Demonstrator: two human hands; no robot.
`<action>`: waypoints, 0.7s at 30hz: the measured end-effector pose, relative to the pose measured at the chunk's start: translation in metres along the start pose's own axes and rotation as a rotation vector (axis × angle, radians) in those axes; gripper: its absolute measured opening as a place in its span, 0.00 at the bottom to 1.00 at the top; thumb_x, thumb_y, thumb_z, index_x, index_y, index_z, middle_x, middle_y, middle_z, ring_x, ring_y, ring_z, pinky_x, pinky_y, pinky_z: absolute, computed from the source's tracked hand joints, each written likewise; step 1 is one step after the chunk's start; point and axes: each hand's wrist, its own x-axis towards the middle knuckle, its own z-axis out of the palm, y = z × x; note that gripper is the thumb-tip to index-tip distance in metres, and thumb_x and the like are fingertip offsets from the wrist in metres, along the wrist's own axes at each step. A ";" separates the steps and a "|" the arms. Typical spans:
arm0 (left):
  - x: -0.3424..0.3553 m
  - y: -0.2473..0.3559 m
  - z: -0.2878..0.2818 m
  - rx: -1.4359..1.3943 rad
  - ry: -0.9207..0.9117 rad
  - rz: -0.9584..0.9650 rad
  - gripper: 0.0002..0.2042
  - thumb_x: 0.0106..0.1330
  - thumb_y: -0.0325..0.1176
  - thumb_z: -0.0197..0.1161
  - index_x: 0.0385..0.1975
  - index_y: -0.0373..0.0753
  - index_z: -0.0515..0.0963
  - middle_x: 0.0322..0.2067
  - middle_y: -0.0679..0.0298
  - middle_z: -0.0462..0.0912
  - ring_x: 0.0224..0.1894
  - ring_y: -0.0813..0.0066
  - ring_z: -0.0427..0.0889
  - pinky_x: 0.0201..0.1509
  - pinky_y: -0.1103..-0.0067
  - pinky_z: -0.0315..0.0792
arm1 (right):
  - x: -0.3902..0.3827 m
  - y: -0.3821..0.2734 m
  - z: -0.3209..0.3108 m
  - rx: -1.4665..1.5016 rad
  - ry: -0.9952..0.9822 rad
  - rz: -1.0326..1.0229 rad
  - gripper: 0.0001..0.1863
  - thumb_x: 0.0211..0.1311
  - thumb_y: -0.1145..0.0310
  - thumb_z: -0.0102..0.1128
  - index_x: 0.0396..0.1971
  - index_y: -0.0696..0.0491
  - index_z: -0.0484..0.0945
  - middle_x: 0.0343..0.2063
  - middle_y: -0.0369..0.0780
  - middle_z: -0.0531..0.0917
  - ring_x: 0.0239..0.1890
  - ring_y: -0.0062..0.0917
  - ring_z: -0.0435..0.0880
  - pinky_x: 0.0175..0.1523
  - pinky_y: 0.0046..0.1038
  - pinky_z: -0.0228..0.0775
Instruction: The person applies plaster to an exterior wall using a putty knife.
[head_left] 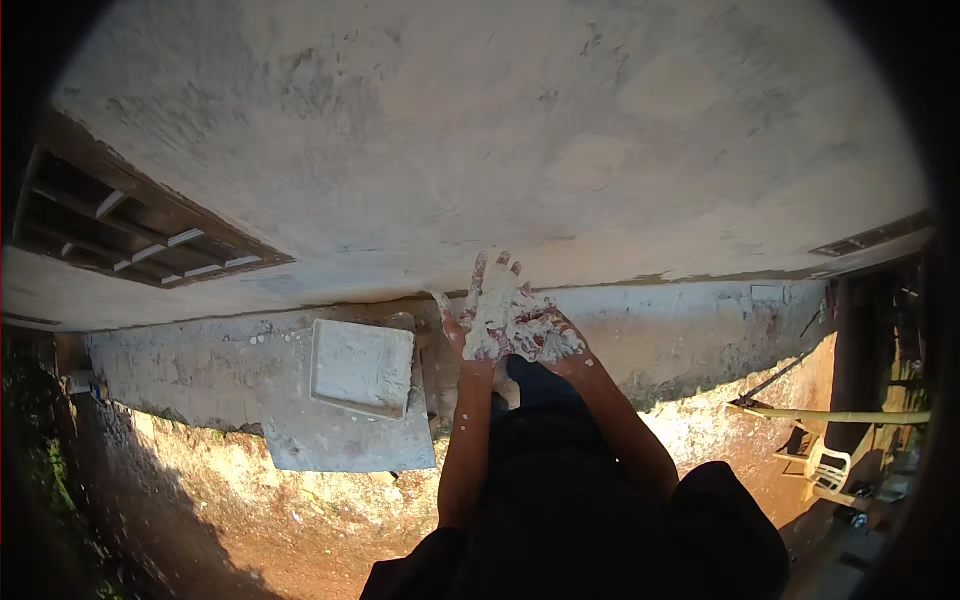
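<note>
Both my hands are thickly coated in white paste and meet in front of me, close to the plastered wall. My left hand [492,308] is open, its fingers stretched toward the wall and its thumb out to the left, with paste spread over its palm. Against that palm lies my right hand [556,338], its fingers curled in lumpy white paste [527,322] that partly hides them. To the left, a pale rectangular tray [318,362] smeared with the same white stuff rests on a grey board [350,448].
The wall [560,130] has patchy grey-white plaster. A wood-framed window [140,225] is at left, and a second opening [870,238] at right. A concrete ledge [690,340] runs along the wall's foot above reddish ground [330,520]. A pole [850,414] and plastic chair [828,468] stand right.
</note>
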 end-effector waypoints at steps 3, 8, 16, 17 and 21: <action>0.012 -0.074 0.006 0.025 0.001 -0.205 0.37 0.56 0.58 0.42 0.59 0.38 0.44 0.60 0.51 0.44 0.62 0.55 0.44 0.62 0.61 0.40 | -0.064 -0.043 -0.011 0.042 -0.019 -0.230 0.22 0.57 0.68 0.41 0.52 0.59 0.59 0.47 0.46 0.69 0.47 0.32 0.70 0.53 0.33 0.62; 0.028 -0.212 0.006 0.083 0.018 -0.580 0.37 0.56 0.58 0.40 0.59 0.38 0.44 0.60 0.53 0.46 0.62 0.58 0.45 0.62 0.64 0.42 | -0.164 -0.109 -0.045 0.174 0.153 -0.568 0.22 0.57 0.68 0.43 0.51 0.60 0.59 0.45 0.47 0.70 0.46 0.32 0.72 0.52 0.33 0.65; 0.041 -0.437 -0.030 0.083 0.027 -0.947 0.37 0.56 0.60 0.37 0.59 0.39 0.44 0.60 0.53 0.45 0.62 0.59 0.45 0.62 0.65 0.42 | -0.289 -0.226 -0.125 0.219 0.158 -0.976 0.20 0.57 0.69 0.43 0.50 0.59 0.61 0.45 0.44 0.70 0.44 0.31 0.73 0.49 0.31 0.68; 0.043 -0.464 -0.030 0.079 0.017 -0.985 0.38 0.56 0.60 0.37 0.59 0.39 0.44 0.60 0.53 0.44 0.62 0.59 0.44 0.62 0.65 0.42 | -0.305 -0.244 -0.127 0.226 0.163 -1.002 0.20 0.57 0.69 0.43 0.50 0.59 0.61 0.45 0.44 0.70 0.44 0.31 0.73 0.49 0.31 0.68; 0.061 -0.562 -0.043 0.073 0.023 -1.083 0.38 0.56 0.62 0.36 0.59 0.39 0.44 0.60 0.53 0.44 0.62 0.58 0.43 0.62 0.65 0.41 | -0.351 -0.314 -0.166 0.234 0.184 -1.026 0.20 0.57 0.68 0.44 0.50 0.58 0.61 0.45 0.45 0.71 0.44 0.31 0.73 0.50 0.31 0.67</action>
